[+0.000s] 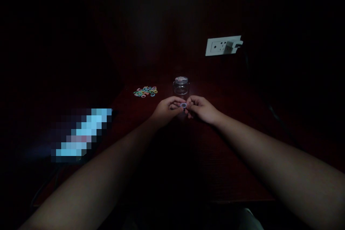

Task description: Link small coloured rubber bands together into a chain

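Between my two hands, over the dark red table, is a small pale purple hair tie [183,105], shaped as a ring. The thumb and fingers of my left hand [170,109] pinch its left side. On its right side, my right hand [199,108] grips it with bent fingers; some of those fingertips are hidden. Just behind the hands stands a clear glass jar [181,87] with a patterned lid on top. Left of the jar lies a loose pile of colourful hair ties [146,91] in pink, yellow, teal and blue.
A lit, pixelated screen [83,134] lies at the left, with a cable near it. On the wall at the back right is a white socket plate [215,46] with a plug [235,45] in it. The table [215,165] is dimly lit.
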Demonstrator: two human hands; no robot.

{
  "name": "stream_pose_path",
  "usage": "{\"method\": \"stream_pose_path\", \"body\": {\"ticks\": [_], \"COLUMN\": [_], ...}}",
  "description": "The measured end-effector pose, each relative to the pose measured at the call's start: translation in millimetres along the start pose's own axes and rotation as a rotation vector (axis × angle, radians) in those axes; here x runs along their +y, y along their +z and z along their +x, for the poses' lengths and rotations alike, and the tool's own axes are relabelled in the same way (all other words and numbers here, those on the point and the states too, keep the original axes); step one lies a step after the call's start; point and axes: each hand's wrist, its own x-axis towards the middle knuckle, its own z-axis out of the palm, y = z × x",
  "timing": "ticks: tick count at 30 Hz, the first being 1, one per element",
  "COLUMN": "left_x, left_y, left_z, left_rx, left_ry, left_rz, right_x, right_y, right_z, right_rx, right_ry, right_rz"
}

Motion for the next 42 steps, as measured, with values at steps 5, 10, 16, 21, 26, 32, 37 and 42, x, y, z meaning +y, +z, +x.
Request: {"method": "stream_pose_path", "body": {"ticks": [5, 10, 16, 21, 26, 32, 37, 42], "left_x": [-0.8, 0.7, 6.8, 5.5, 2.5, 2.5, 1.9, 2.0], "left_y": [1.1, 2.3, 2.0, 2.3, 3.1, 3.8, 3.3, 2.7], "left_z": [-0.4, -1.3, -2.9, -3.0, -2.1, -1.8, -1.8, -1.9], "left_rx": [0.016, -0.032, -0.042, -0.034, 0.011, 0.053, 0.074, 0.043], "left_ry": [-0.008, 0.004, -0.026, -0.057, -0.074, -0.076, -0.084, -0.104], "left_rz": [-0.034, -0.055, -0.005, -0.029, -0.028, -0.016, -0.024, -0.025], "right_x": [-1.6, -3.0, -3.0, -2.1, -2.8, -4.3, -5.6, -4.4], "right_y": [0.1, 0.5, -0.1, -0.1, 0.1, 0.4, 2.4, 2.7], "right_z": [-0.2, 0.1, -0.2, -0.2, -0.3, -1.3, -3.3, -2.9], "right_rx": [-0.01, -0.019, -0.024, -0.025, -0.019, -0.012, -0.015, -0.025], "right_ry": [0.029, 0.035, 0.042, 0.031, 0.034, 0.024, -0.027, -0.04], "right_rz": [0.028, 0.034, 0.042, 0.048, 0.036, 0.025, 0.078, 0.052]}}
